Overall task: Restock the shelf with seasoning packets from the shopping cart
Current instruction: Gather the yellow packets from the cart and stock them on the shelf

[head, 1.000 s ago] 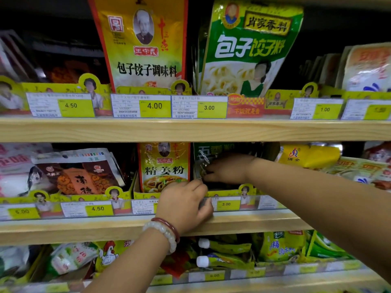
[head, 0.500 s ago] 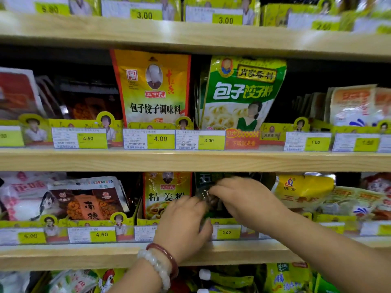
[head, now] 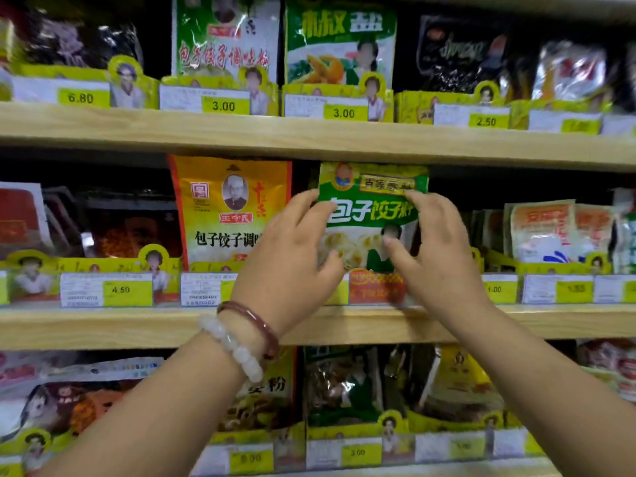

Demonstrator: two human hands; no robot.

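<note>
Both hands have come up from the shelf below, where a moment ago they were tucking a dark packet into its slot beside the ginger powder; they now frame the green dumpling-seasoning packet (head: 371, 208) on the middle shelf (head: 103, 327). The left hand (head: 292, 259) lies along the packet's left edge with fingers spread and thumb on its face, and the right hand (head: 433, 249) holds the right edge the same way (a light hold, fingers nearly straight, not a firm pinch). The packet stands upright just beside the orange packet (head: 230, 211), behind its price tags. This looks like straightening the front facing. The shopping cart is out of view.
</note>
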